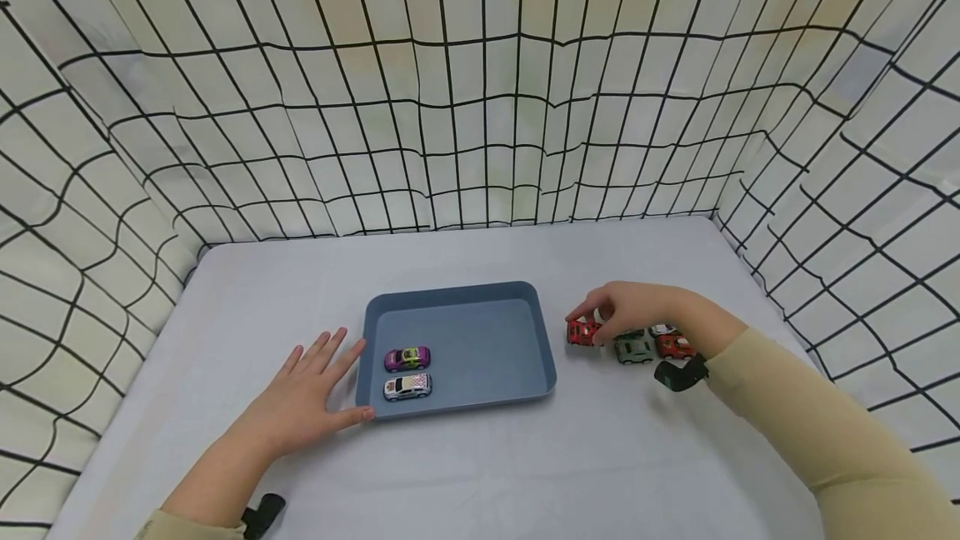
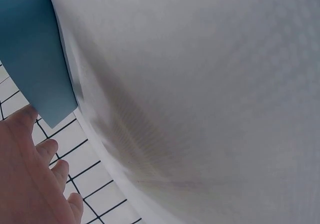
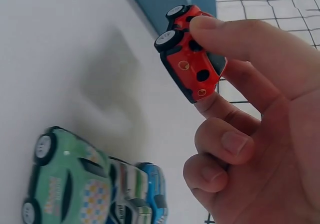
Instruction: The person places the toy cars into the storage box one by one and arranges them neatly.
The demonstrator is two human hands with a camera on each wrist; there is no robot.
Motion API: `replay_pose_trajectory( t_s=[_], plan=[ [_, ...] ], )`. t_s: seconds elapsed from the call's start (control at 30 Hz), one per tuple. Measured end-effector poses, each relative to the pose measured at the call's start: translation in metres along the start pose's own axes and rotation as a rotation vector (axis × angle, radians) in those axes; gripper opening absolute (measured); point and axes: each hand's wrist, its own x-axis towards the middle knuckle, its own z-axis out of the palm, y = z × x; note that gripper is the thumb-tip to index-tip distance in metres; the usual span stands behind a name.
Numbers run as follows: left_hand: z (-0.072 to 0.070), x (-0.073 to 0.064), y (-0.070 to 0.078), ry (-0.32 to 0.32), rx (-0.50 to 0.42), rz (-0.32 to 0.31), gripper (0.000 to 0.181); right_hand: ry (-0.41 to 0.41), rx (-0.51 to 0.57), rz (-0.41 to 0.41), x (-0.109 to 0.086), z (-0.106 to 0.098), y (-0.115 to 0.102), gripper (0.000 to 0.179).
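- Left hand, lower left of the head view: fingers straight and spread, gripping nothing; the tips of the thumb and index finger meet the left rim of the tray.
- Shallow rectangular blue-grey tray, centre of the head view, on a smooth white cloth.
- Small purple toy car with yellow-green markings, inside the tray, in its left part.
- Small white toy car with a patterned body, just below the purple one in the frame, also inside the tray.
- Small red toy car with black spots, right of the tray in the head view; in the right wrist view, at upper centre, held off the cloth.
- Right hand, right of centre: thumb and fingertips pinch the spotted car; the remaining fingers are curled.
- Pale green toy car, just right of the spotted car, near other toy cars partly hidden by the hand.
- Second red toy car, beside the green one, under the right wrist.
- Black-lined grid netting, across the upper frame and both sides.
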Motion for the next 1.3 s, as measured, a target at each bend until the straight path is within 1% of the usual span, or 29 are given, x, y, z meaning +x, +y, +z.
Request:
replay_pose_trajectory(
  t_s=[0.23,0.43,0.6,0.73,0.9,1.17,1.3],
  plan=[
    [0.001,0.001,0.0,-0.001,0.002,0.002,0.103,0.037,-0.002,0.004,0.004,-0.009,-0.01,0.051],
    [0.0,0.0,-0.001,-0.004,0.003,-0.001,0.104,0.07,0.009,-0.049,0.021,-0.011,-0.024,0.049],
    [0.001,0.001,-0.002,0.0,0.006,0.001,0.104,0.084,-0.004,-0.078,0.041,-0.01,-0.04,0.048],
    [0.001,0.001,-0.002,-0.002,0.008,0.004,0.104,0.097,-0.035,-0.076,0.059,-0.007,-0.055,0.046],
    [0.001,0.002,-0.002,-0.003,0.006,0.001,0.103,0.081,-0.057,-0.095,0.083,-0.002,-0.073,0.045],
    [0.002,0.001,-0.003,0.001,0.008,-0.005,0.103,0.082,-0.158,-0.173,0.126,0.018,-0.104,0.044],
    [0.002,0.001,-0.003,0.005,0.009,-0.004,0.103,0.066,-0.192,-0.195,0.142,0.027,-0.117,0.044]
  ],
)
